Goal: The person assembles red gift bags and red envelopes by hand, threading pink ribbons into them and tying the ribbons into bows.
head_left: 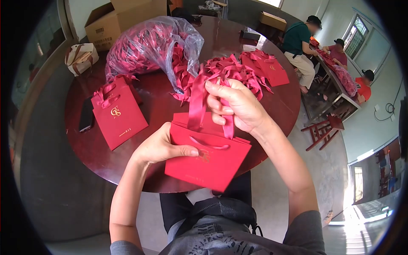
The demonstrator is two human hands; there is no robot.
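Note:
A small red paper gift bag (pixel 199 163) with gold lettering is held in front of me, tilted, near the table's front edge. My left hand (pixel 163 146) grips its left side, thumb across the front. Above the bag's opening, my right hand (pixel 236 104) pinches a red ribbon (pixel 196 104) whose ends hang down to the bag's mouth. A short cord handle loops on the bag's front. Behind my right hand lies a pile of loose red ribbons (pixel 227 68). Another red gift bag (pixel 119 114) lies to the left.
The round dark-red table (pixel 161 91) also bears a clear plastic sack (pixel 148 46) of ribbons, more red bags (pixel 272 70) and a black phone (pixel 86 114). A cardboard box (pixel 123 23) stands behind. Several people work at a table on the right, near a wooden stool (pixel 321 131).

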